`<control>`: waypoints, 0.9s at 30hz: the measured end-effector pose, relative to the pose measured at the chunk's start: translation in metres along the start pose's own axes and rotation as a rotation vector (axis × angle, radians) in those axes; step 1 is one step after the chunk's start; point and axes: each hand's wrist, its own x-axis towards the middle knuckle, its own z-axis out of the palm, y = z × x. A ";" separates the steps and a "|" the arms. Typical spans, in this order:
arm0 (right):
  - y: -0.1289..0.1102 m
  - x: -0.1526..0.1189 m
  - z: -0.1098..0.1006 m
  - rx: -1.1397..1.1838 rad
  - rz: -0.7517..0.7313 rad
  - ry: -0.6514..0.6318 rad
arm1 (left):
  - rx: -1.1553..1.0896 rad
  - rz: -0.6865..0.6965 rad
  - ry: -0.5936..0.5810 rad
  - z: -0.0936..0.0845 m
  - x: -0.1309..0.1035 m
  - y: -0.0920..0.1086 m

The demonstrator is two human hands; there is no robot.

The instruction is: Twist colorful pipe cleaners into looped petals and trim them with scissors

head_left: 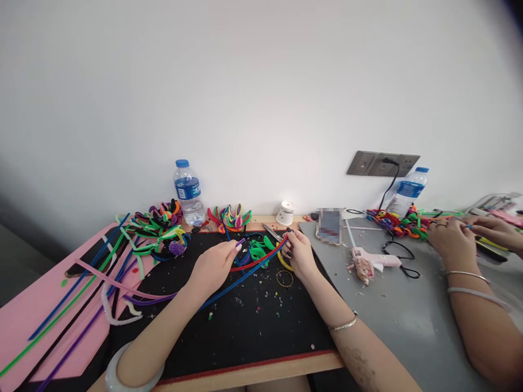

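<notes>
My right hand [300, 253] pinches the ends of a red pipe cleaner [261, 260] and a blue pipe cleaner [245, 277] above a black mat [261, 326]. Both strands slope down leftward and pass behind my left hand [214, 267] and forearm. That left hand is closed, thumb against fingers, with a small purple bit at the tips that I cannot make out. Between the hands, on the mat, lies a bundle of green looped pipe cleaners [258, 249]. Scissors [272, 231] lie just behind my right hand, and a yellow curved piece [281, 258] is beside its fingers.
Long pipe cleaners [77, 288] lie over a pink sheet [24, 321] at left. Along the wall stand a water bottle [188, 193], colourful pipe-cleaner clusters [231, 216] and a white cup [285, 213]. To the right are a phone [329, 226], a pink glue gun [373, 258] and another person's hands [453, 239].
</notes>
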 end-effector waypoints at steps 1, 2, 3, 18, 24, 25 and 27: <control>0.000 -0.001 0.001 0.010 0.019 -0.032 | -0.037 0.000 -0.001 0.000 0.000 0.001; 0.000 -0.003 0.002 0.012 0.036 -0.068 | -0.076 0.004 -0.002 -0.001 0.000 0.003; 0.000 -0.004 0.003 0.006 0.050 -0.106 | -0.114 0.012 0.002 -0.001 -0.001 0.004; 0.006 -0.022 0.019 -0.159 0.132 -0.448 | -0.260 0.057 -0.143 0.018 -0.004 0.027; 0.005 -0.024 0.021 -0.174 0.134 -0.474 | -0.444 0.052 -0.210 0.021 -0.006 0.028; 0.005 -0.024 0.021 -0.183 0.129 -0.473 | -0.464 0.036 -0.229 0.022 -0.007 0.027; 0.004 -0.024 0.021 -0.205 0.115 -0.471 | -0.487 0.001 -0.266 0.022 -0.007 0.027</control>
